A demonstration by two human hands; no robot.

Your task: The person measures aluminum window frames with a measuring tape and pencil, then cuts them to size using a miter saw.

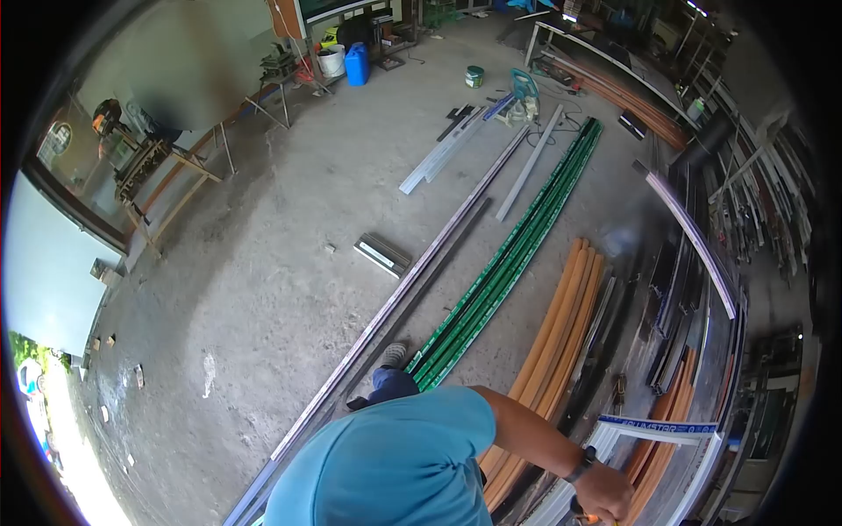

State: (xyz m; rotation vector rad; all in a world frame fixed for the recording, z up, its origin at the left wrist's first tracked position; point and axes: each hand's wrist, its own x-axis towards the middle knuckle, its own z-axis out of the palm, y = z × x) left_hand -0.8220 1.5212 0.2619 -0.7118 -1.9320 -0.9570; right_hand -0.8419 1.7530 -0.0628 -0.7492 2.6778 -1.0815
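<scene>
My left hand point(605, 493), with a dark watch on its wrist, reaches to the lower right at the end of a light-blue sleeve. Its fingers look closed. Small orange and black parts of something show under it, and a bit of yellow at the bottom edge. Most of that thing is hidden, so I cannot make out what it is. Just above the hand lies a white metal frame corner, its top bar covered in blue lettered film point(653, 427). No part of my right hand shows.
Green-wrapped bars point(509, 272) and brown-orange profiles point(553, 329) lie left of the bench area. A long pale profile point(412, 276) crosses the floor by my shoe point(394, 355). Farther off are a teal chop saw point(524, 92), a blue jug point(356, 65) and a work table point(605, 54).
</scene>
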